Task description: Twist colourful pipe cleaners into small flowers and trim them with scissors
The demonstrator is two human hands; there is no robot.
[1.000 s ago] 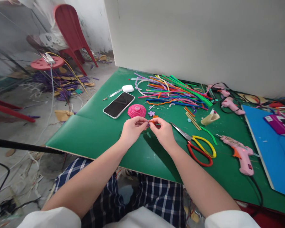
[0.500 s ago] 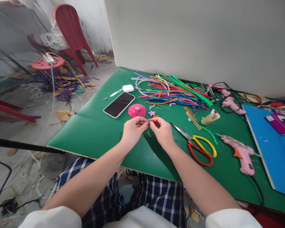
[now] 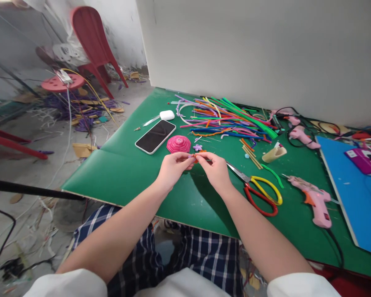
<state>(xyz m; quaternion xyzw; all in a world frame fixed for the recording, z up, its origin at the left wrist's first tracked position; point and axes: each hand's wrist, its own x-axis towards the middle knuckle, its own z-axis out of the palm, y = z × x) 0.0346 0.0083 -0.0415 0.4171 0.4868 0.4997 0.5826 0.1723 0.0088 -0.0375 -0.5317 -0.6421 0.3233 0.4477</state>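
Note:
My left hand point(image 3: 175, 168) and my right hand point(image 3: 212, 170) meet over the green table, fingertips pinched together and almost touching. Between them is a small purple piece point(image 3: 190, 156), mostly covered by the fingers, so its exact kind is unclear. Just beyond the fingertips lie a little purple flower point(image 3: 197, 147) and an orange bit point(image 3: 203, 151), the latter partly hidden. A pink coiled, domed piece point(image 3: 178, 144) sits behind my left hand. To the right of my right hand rest scissors point(image 3: 247, 181) with one yellow and one red handle, their tip hidden behind that hand.
Many coloured pipe cleaners point(image 3: 235, 117) are heaped at the back. A phone point(image 3: 155, 136) and a white case point(image 3: 167, 115) lie left. On the right are a pink glue gun point(image 3: 315, 202), a cut holder point(image 3: 274, 154), short tan sticks point(image 3: 251, 154) and a blue board point(image 3: 352, 194).
Both hands have shifted slightly, the right wrist a little rightward and now covering the scissor tip. The fingers have turned around the small purple piece, which shows higher between them.

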